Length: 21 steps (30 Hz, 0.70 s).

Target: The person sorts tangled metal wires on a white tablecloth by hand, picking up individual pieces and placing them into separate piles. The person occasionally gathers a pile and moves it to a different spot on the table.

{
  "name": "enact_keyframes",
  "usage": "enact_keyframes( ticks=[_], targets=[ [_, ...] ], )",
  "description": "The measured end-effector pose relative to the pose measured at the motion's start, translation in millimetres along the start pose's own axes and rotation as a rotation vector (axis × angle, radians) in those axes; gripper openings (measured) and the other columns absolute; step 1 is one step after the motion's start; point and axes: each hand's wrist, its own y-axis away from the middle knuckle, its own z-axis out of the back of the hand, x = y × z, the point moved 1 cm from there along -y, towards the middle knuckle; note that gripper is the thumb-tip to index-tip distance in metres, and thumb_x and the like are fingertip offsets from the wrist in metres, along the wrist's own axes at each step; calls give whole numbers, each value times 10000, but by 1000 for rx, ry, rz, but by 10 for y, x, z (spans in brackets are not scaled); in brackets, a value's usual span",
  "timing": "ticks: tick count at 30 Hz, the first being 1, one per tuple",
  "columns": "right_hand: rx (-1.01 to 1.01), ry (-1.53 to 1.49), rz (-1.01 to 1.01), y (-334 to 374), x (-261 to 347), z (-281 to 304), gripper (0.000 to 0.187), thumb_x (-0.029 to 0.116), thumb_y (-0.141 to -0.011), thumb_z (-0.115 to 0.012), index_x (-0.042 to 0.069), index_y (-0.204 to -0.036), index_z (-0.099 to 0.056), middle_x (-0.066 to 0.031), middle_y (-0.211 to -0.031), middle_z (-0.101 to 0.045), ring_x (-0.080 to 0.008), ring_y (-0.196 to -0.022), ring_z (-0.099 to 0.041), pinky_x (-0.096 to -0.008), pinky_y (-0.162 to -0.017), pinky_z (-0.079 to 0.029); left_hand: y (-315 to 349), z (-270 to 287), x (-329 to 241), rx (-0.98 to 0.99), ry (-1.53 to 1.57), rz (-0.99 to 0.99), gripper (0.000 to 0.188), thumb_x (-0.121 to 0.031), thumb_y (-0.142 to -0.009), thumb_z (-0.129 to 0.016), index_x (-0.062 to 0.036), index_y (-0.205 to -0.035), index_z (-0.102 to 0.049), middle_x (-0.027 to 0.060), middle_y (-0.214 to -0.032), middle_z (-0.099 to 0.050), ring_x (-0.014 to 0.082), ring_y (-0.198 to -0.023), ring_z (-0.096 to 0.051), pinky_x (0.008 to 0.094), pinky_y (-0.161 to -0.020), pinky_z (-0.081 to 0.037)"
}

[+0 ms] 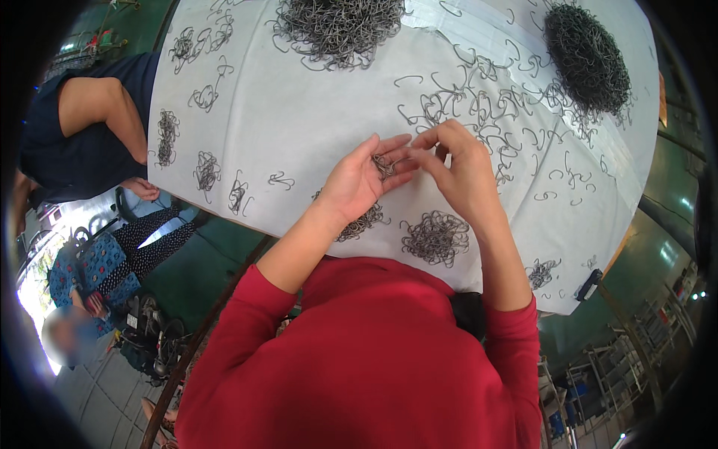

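One broad bench with a pale, smooth covering (292, 120) spreads before a worker in a red long-sleeved top (396, 352), with a person in dark blue clothing (86, 131) close to its left edge. At the far side, a large loose heap of grey, curved metal hooks (340, 26) and a darker, denser oval heap of similar hooks (587, 60) sit well apart, probably to keep bulk stock out of the near space. The worker's left hand (355, 179) is palm up, its fingers extended and loosely parted, a shallow cup that seems to serve as a tray. The right hand (460, 165) meets it at the fingertips, thumb and forefinger close together; whether a hook is pinched between them, one cannot tell. Between the heaps and the hands lies a loose scatter of single hooks (479, 105), likely spread thin so each can be picked out. A compact round pile of hooks (436, 238) rests near the worker's body, and another pile (363, 222) is partly hidden beside the left forearm, both within easy reach. Smallest of all, a few tangled hooks (385, 166) lie in the left palm.
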Motion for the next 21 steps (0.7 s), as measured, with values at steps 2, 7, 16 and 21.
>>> enact_keyframes(
  ticks=[2, 7, 16, 21],
  targets=[
    [-143, 131, 6, -105, -90, -104, 69, 126, -750, -652, 72, -788, -630, -70, -775, -585, -222, -649, -589, -348, -590, -449, 13, 30, 4, -22, 15, -26, 415, -271, -961, -394, 43, -1219, -475, 125, -1094, -576, 220, -972, -577, 328, -853, -485],
    [-239, 527, 61, -364, -175, -385, 119, 181, -760, -639, 68, -771, -602, -79, -760, -576, -257, -679, -595, -397, -641, -419, 142, 215, -99, -61, -7, -95, 387, -251, -956, -410, 39, -1201, -483, 122, -1081, -570, 232, -1007, -569, 327, -851, -485],
    [-14, 98, -23, 5, 117, -350, 161, 170, -825, -568, 69, -941, -615, -131, -875, -612, -332, -754, -611, -418, -707, -481, 239, 219, -147, -140, 71, -134, 374, -246, -959, -404, 43, -1179, -492, 121, -1075, -563, 236, -1005, -565, 320, -839, -505],
    [-120, 218, -210, -17, -292, 9, 248, 166, -849, -546, 106, -1080, -612, -141, -871, -640, -315, -784, -621, -401, -702, -479, 251, 297, -148, -123, 33, -104, 363, -250, -960, -407, 39, -1155, -508, 124, -1055, -569, 234, -993, -568, 317, -846, -503]
  ],
)
